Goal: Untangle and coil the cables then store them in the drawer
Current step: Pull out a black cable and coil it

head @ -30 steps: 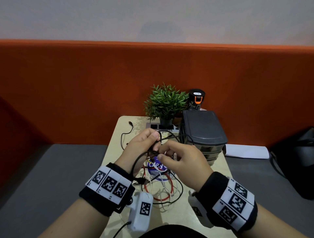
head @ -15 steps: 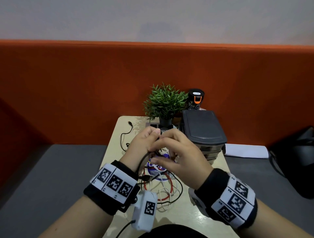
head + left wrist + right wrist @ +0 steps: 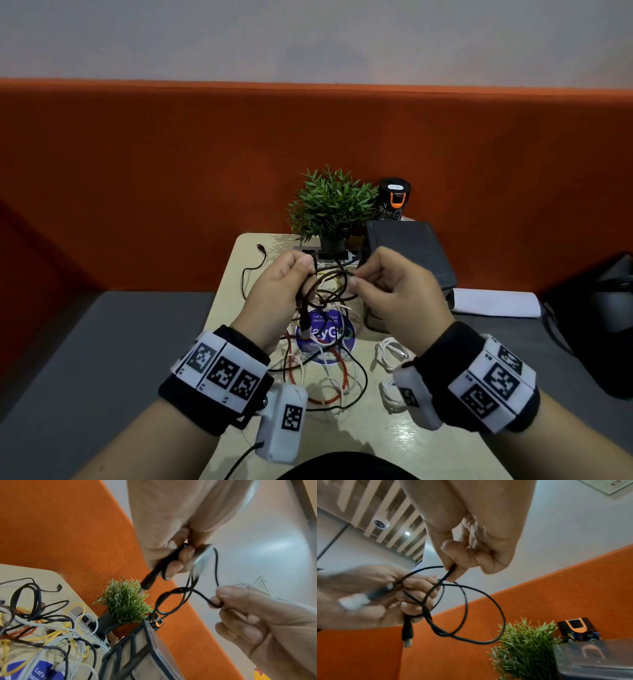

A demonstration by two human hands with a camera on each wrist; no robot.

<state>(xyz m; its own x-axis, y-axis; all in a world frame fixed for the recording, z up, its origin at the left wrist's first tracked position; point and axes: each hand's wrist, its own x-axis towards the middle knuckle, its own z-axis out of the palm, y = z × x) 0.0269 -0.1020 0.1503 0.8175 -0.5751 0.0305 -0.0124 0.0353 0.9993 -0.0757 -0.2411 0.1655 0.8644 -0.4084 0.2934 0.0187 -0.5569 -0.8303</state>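
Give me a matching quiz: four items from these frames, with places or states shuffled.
1. black cable
2. potted plant
3. drawer unit
4. white cable

A. far end of the table, left of the drawer unit
B. lying on the table near the right wrist
C. looped in the air, held by both hands
D. closed, on the right side of the table

Pairs: 1-C, 2-A, 3-D, 4-B
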